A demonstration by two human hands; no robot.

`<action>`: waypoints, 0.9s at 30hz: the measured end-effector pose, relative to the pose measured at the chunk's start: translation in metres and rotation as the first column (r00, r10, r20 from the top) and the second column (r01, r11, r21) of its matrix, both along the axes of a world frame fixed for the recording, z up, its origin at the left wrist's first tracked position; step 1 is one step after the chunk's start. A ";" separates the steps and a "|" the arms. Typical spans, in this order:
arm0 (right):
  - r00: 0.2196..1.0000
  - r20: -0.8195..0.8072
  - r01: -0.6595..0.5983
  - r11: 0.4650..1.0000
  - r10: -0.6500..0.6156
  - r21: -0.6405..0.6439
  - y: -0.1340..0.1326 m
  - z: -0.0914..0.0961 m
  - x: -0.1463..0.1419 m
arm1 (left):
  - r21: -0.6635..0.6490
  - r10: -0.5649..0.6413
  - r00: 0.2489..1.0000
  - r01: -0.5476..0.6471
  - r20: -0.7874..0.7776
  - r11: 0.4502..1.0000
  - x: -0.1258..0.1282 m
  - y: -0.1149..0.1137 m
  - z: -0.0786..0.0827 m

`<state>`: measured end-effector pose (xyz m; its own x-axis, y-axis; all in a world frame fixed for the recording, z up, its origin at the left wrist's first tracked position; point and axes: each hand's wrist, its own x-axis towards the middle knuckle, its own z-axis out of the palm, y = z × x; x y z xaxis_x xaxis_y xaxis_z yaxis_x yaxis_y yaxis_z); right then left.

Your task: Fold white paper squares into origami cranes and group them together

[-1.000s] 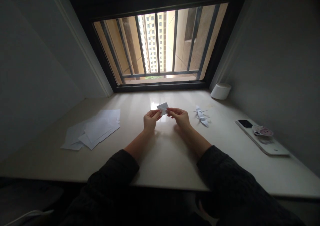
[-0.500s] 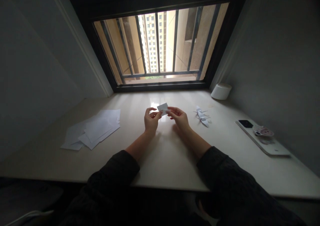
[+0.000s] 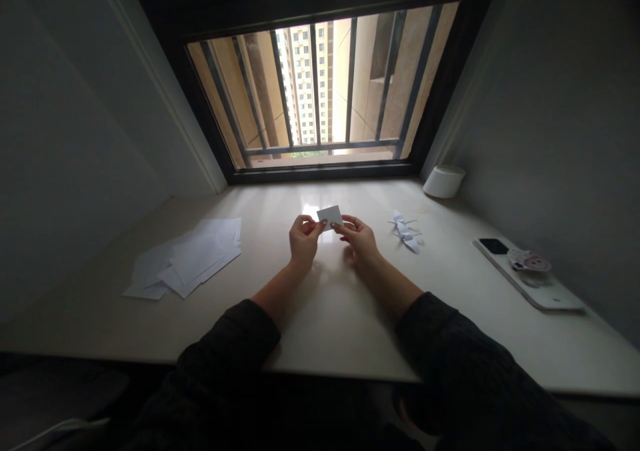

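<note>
A small folded piece of white paper (image 3: pixel 329 216) is held up above the pale desk (image 3: pixel 320 318), in front of the window. My left hand (image 3: pixel 303 240) pinches its left edge with thumb and fingertips. My right hand (image 3: pixel 357 236) pinches its lower right edge, fingers curled. Both hands hover close together at the desk's middle, wrists raised off the surface. Dark sleeves cover my forearms.
A loose pile of white sheets (image 3: pixel 186 260) lies at the left. A folded paper figure (image 3: pixel 406 232) rests to the right of my hands. A phone with a round sticker grip (image 3: pixel 527 270) lies at the far right, and a white round container (image 3: pixel 443 180) stands by the barred window.
The small paper has turned a little and sits slightly higher and more upright between my fingers. My left fingers have shifted their pinch along its edge. The hands stay in place.
</note>
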<state>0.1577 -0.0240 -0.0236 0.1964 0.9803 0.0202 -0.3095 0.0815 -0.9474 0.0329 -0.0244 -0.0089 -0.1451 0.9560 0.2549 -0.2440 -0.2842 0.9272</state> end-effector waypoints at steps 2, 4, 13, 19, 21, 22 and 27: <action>1.000 0.017 -0.009 1.000 0.009 -0.004 0.001 -0.001 0.001 | -0.030 0.029 1.000 -0.029 0.001 0.999 -0.001 0.001 0.000; 0.999 0.023 -0.033 0.999 0.032 0.006 0.002 -0.002 0.002 | -0.059 0.042 0.999 -0.041 0.011 0.997 -0.001 0.003 0.001; 0.986 -0.005 -0.164 0.986 0.164 0.045 0.003 -0.001 0.004 | -0.116 0.043 0.999 -0.043 -0.004 0.992 -0.009 0.007 0.003; 0.962 0.149 -0.246 0.963 0.228 0.109 0.004 -0.001 0.009 | 0.052 0.019 0.949 -0.003 -0.316 0.999 -0.020 0.012 0.002; 0.965 0.175 -0.222 0.965 0.196 0.139 0.004 -0.001 0.008 | 0.077 0.040 0.914 -0.009 -0.405 0.997 -0.022 0.012 0.002; 0.968 0.179 -0.206 0.966 0.177 0.155 0.003 -0.001 0.007 | 0.087 0.046 0.896 -0.008 -0.441 0.996 -0.022 0.011 0.003; 0.957 0.254 -0.198 0.958 0.142 0.207 0.001 0.000 0.006 | 0.098 0.016 0.883 0.034 -0.468 0.995 -0.021 0.005 0.007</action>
<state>0.1634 -0.0232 -0.0231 -0.0100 0.9622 0.2722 -0.1098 0.2695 -0.9567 0.0122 -0.0198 -0.0021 0.0238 0.9223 0.3858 0.2078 -0.3820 0.9005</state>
